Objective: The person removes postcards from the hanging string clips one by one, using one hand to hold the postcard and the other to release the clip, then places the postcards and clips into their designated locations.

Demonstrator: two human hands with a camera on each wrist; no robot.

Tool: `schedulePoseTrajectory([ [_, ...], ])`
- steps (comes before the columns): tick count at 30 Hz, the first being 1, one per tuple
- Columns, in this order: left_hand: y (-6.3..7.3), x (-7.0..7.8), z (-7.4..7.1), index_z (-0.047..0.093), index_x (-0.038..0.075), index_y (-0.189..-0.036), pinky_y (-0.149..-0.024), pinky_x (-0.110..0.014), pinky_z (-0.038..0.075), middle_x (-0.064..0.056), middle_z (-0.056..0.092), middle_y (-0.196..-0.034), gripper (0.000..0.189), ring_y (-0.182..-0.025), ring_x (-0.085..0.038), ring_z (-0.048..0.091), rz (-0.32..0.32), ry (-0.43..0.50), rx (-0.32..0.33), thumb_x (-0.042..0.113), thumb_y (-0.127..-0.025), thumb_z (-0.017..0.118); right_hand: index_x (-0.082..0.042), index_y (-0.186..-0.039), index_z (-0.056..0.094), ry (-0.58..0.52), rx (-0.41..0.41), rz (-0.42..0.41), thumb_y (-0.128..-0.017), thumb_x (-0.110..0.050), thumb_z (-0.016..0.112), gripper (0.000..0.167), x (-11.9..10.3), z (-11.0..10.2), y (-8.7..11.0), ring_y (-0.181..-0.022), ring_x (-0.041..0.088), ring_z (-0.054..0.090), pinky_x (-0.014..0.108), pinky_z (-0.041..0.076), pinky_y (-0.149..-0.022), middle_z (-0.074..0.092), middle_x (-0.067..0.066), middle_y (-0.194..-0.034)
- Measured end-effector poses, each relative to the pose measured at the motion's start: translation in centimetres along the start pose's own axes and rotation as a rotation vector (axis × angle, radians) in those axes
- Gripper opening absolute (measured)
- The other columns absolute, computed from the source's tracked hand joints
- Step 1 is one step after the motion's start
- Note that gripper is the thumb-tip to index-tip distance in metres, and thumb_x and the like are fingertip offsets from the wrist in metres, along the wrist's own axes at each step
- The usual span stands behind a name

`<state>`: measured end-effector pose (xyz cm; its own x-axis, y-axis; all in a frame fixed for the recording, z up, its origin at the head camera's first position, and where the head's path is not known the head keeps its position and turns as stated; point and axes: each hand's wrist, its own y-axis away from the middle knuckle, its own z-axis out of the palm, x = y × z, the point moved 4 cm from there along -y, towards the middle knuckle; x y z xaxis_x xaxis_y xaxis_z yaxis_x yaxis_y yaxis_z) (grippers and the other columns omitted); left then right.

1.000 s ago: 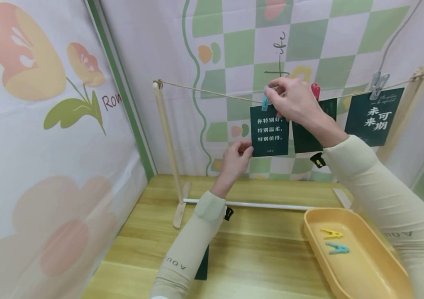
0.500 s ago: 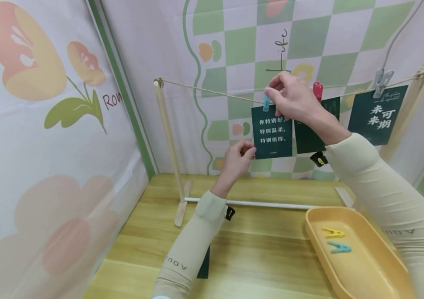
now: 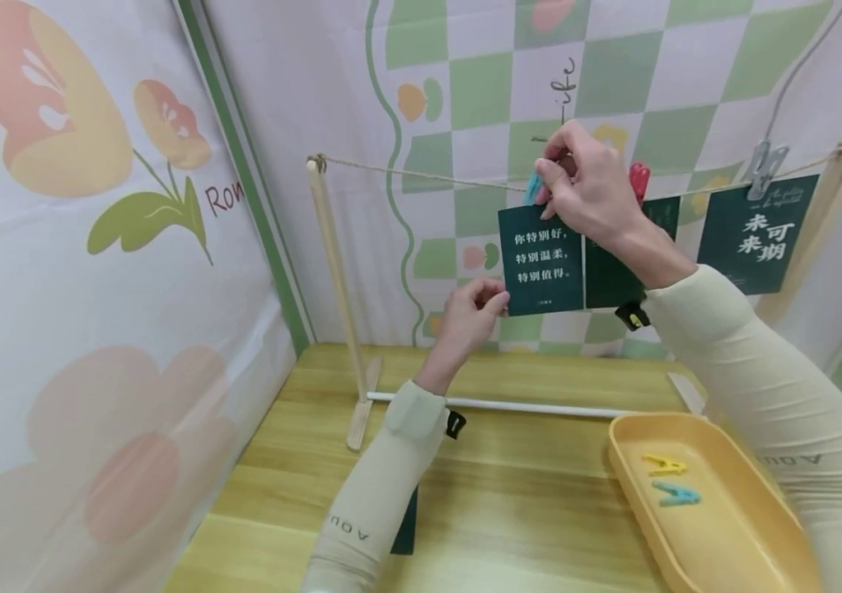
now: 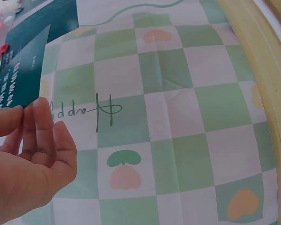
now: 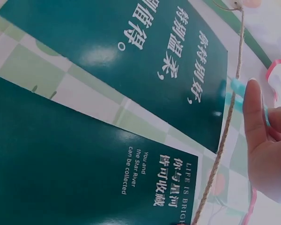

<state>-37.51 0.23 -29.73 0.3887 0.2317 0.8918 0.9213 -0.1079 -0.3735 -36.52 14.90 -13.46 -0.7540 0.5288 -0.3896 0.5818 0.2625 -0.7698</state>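
Note:
My right hand point(image 3: 591, 185) pinches a light blue clothespin point(image 3: 533, 189) between thumb and fingers at the twine point(image 3: 451, 179). In the right wrist view the clothespin point(image 5: 238, 89) crosses the twine, its tip near the top edge of a dark green card with white writing point(image 5: 178, 61). Whether it bites the card, I cannot tell. My left hand point(image 3: 469, 321) pinches that card point(image 3: 543, 280) by its lower left corner; the left wrist view has the same fingers point(image 4: 42, 117) at the card's edge. The card's top lies just under the twine.
A second dark green card point(image 3: 610, 276) hangs by a red clothespin point(image 3: 639, 179), and a third card point(image 3: 758, 247) by a grey one point(image 3: 762, 171). An orange tray point(image 3: 624, 486) holds yellow point(image 3: 664, 464) and blue clothespins point(image 3: 676, 494). Wooden posts point(image 3: 335, 272) carry the twine.
My right hand has risen slightly with the blue clothespin, which now tilts; its tip no longer overlaps the card's front. My left hand stays at the card's corner.

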Motion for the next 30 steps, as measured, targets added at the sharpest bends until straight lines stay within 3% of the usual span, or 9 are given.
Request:
schedulePoseTrajectory([
  [7,0.5,-0.4,0.1,0.07,0.009,-0.105,-0.06,-0.019,0.046,0.0,0.067,-0.083,0.014,-0.073,-0.007,0.064,-0.008,-0.007,-0.047,0.019,-0.097,0.064,0.003,-0.112,0.049,-0.026,0.066,0.019,-0.1,-0.013,0.054,0.021,0.5,-0.2,0.7,-0.062,0.004,0.061,0.01,0.051,-0.058,0.061,0.009,-0.084],
  [14,1.2,0.0,-0.6,0.071,0.01,-0.101,-0.057,-0.021,0.045,-0.001,0.069,-0.08,0.012,-0.071,-0.008,0.062,0.014,-0.007,-0.097,0.019,-0.096,0.064,0.0,-0.122,0.055,0.018,0.056,0.02,-0.098,-0.02,0.058,0.031,-0.1,-0.7,1.4,-0.058,0.0,0.059,0.01,0.048,-0.053,0.06,0.0,-0.09],
  [18,1.8,0.4,-1.1,0.07,0.01,-0.1,-0.058,-0.021,0.046,-0.002,0.07,-0.081,0.011,-0.072,-0.009,0.063,0.036,-0.026,-0.126,0.019,-0.096,0.064,-0.002,-0.117,0.062,0.108,0.057,-0.044,-0.098,-0.021,0.057,0.028,-1.2,-1.3,2.0,-0.064,-0.006,0.054,0.007,0.044,-0.06,0.063,0.005,-0.093],
  [23,2.8,0.8,-1.8,0.069,0.01,-0.099,-0.057,-0.021,0.046,-0.002,0.071,-0.082,0.01,-0.073,-0.01,0.066,0.053,-0.054,-0.185,0.018,-0.097,0.063,0.001,-0.105,0.067,0.181,0.046,-0.166,-0.094,-0.012,0.063,0.018,-1.8,-1.6,3.6,-0.076,-0.008,0.047,0.005,0.04,-0.07,0.065,0.011,-0.094],
  [30,3.8,0.6,-2.4,0.068,0.011,-0.097,-0.063,-0.025,0.053,0.0,0.07,-0.081,0.008,-0.074,-0.009,0.066,0.012,-0.062,-0.25,0.017,-0.096,0.064,-0.001,-0.096,0.069,0.211,0.031,-0.275,-0.086,-0.002,0.07,0.01,-1.3,-2.3,6.6,-0.071,-0.01,0.043,0.007,0.037,-0.065,0.063,0.005,-0.083],
])
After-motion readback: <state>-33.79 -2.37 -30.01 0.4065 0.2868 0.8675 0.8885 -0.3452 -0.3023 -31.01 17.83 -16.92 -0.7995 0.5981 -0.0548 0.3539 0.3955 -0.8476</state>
